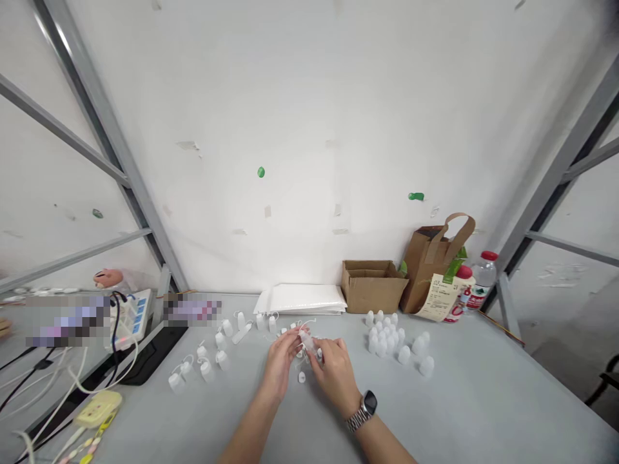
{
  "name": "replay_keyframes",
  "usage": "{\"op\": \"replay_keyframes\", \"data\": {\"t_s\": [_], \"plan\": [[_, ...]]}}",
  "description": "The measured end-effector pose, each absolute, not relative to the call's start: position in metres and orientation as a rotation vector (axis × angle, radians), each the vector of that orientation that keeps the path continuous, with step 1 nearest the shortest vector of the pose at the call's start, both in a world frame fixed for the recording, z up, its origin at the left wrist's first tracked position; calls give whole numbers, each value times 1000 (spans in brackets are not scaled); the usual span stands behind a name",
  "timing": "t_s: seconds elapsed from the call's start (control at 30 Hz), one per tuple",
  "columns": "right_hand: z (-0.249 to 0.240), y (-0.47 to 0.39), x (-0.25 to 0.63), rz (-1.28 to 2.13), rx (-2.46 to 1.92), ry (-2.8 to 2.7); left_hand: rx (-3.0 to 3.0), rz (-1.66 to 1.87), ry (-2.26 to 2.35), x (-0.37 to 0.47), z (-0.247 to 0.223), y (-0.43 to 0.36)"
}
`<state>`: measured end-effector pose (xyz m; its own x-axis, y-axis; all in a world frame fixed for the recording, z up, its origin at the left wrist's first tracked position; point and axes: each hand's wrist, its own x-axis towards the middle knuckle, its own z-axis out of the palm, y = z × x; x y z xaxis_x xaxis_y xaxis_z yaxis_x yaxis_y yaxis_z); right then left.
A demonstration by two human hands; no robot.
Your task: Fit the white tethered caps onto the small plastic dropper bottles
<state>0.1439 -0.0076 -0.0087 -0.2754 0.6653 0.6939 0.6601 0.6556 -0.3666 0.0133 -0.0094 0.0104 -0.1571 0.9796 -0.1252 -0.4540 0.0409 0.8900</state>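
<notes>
In the middle of the table, my left hand (279, 361) and my right hand (335, 372) meet around a small translucent white plastic bottle (306, 339). The fingers of both are closed on it, and a thin white strap sticks out at its top. Part of the bottle is hidden by my fingers. Just below it lies a small white cap piece (302, 377), with other small white pieces partly covered by my hands. To the left stand several white bottles with looped straps (207, 370). A cluster of translucent, round-topped pieces (382, 341) stands on the right.
Along the wall are a stack of white envelopes (302, 299), an open cardboard box (374, 291), a brown paper bag (420, 264) and a red-capped bottle (483, 280). A power strip (133, 319), cables and a yellow case (99, 408) lie at the left.
</notes>
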Motion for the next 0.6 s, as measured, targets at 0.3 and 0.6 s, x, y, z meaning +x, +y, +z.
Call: {"op": "replay_keyframes", "data": {"t_s": [0.3, 0.6], "plan": [[-12, -4, 144, -182, -1045, -1972, 716, 1405, 892, 18, 11, -1], [-15, 0, 144, -335, -1151, -1905, 747, 1367, 876, 23, 13, 12]]}}
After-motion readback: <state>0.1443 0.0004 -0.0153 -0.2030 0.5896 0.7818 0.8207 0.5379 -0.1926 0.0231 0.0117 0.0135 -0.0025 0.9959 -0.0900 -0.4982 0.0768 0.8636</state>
